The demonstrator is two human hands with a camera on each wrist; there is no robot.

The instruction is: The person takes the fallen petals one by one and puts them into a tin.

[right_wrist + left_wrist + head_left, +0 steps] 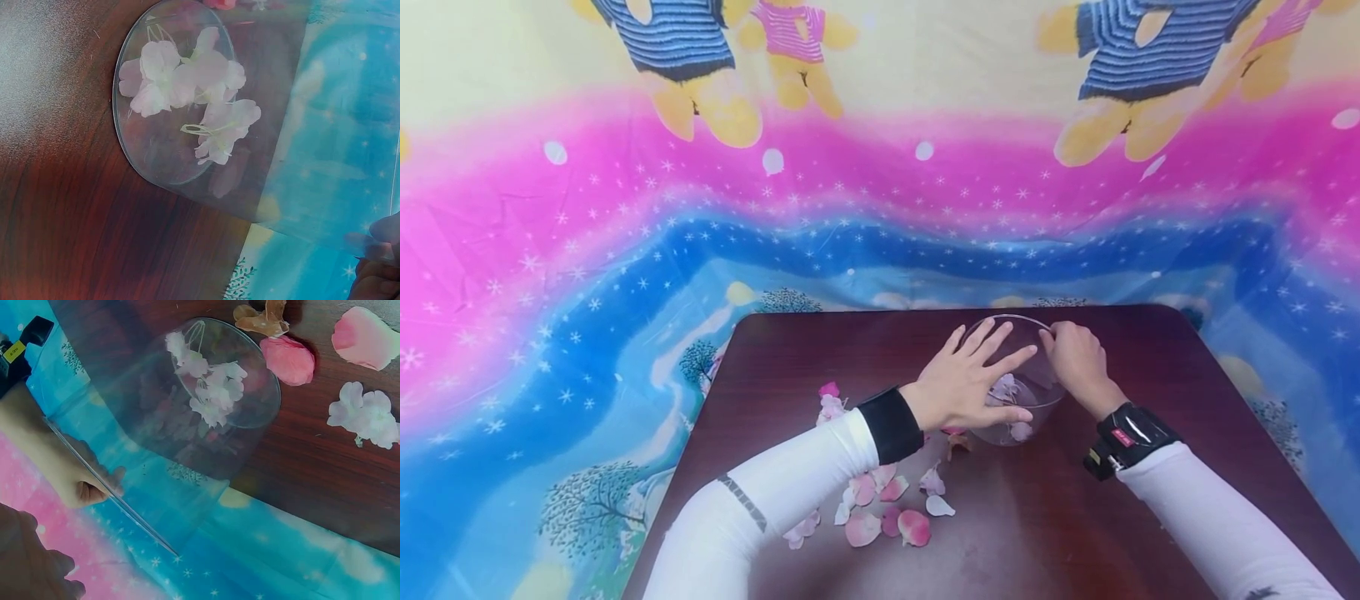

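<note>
A clear glass bowl stands on the dark table, tilted-looking in the wrist views, with several pale pink blossoms on its bottom. At the bowl's right side my right hand grips the rim, its thumb and curled fingers on either side of the glass. My left hand is spread over the bowl's left side, fingers straight and apart, holding nothing. Part of the bowl is hidden behind it. In the left wrist view, the left fingers show at the lower left corner, apart from the rim.
Loose pink and white petals lie scattered left of and nearer than the bowl. A brown dried petal and a pink petal lie beside its base. Behind the table hangs a patterned cloth.
</note>
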